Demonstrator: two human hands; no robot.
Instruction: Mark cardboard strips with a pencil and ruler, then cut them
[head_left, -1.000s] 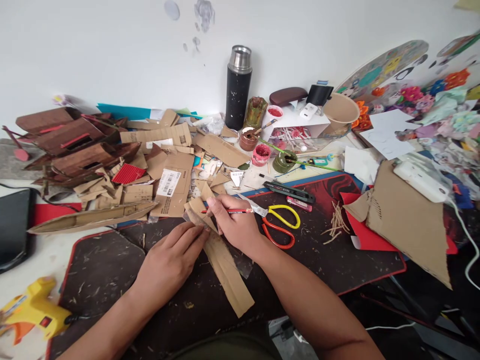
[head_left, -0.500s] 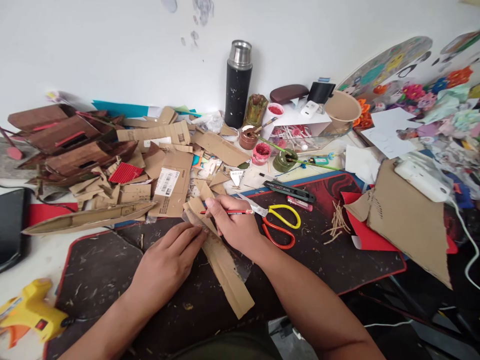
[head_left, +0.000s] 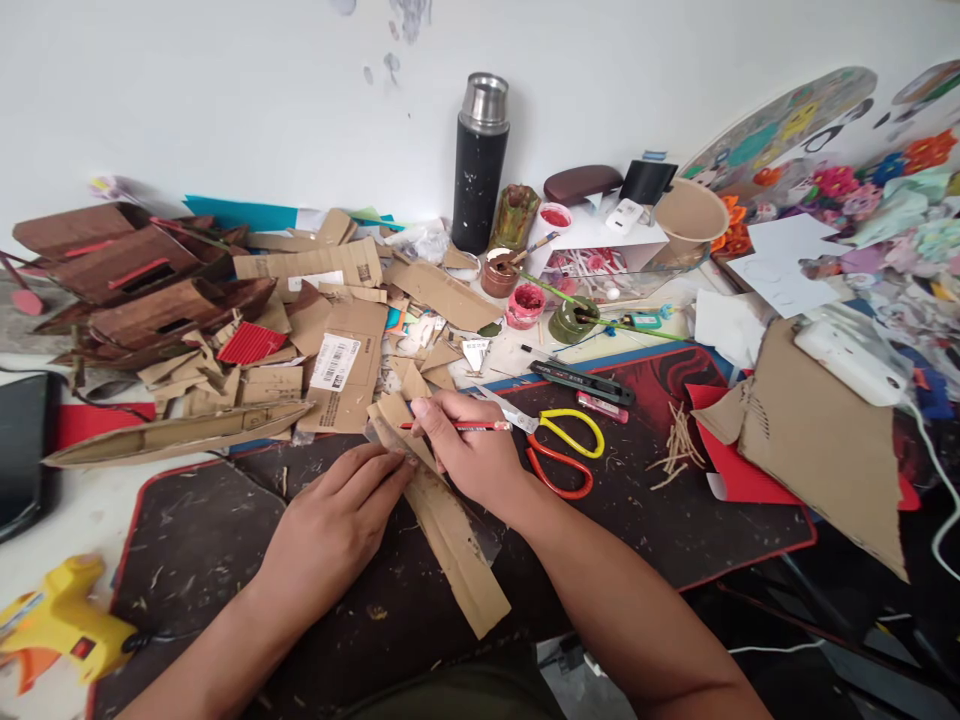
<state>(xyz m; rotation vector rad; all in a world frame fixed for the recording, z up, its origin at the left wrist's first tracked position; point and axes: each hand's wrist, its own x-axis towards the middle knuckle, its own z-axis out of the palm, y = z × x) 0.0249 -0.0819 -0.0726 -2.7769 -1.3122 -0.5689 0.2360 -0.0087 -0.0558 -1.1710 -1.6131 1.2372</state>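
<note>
Brown cardboard makes up the long strip [head_left: 457, 555] that lies aslant on the dark mat [head_left: 660, 520], right in front of the person. The left hand [head_left: 337, 520] has its fingers close together on the strip's upper part; I can't tell if the thumb pinches it too. The right hand [head_left: 472, 450] holds a red pencil [head_left: 484, 427] with its tip over the strip, but I can't tell if the tip touches.

The strip is already long and thin, so it seems cut out along its sides. The pencil work looks to be in the middle of things. I can't make out a clear line, so I can't say how much drawing is left. The strip is not painted, and I see no glue on it. To the left, brown boats [head_left: 154, 310] look far more finished, and a plain tan boat [head_left: 180, 435] lies near them. The scissors [head_left: 532, 425] lie just beside the right hand, and nobody holds them.

Very little is different from half a second ago. Both hands, the pencil and the strip look almost the same. The black flask [head_left: 480, 180] sits a tiny bit higher in view, so the head likely tipped a little.
</note>
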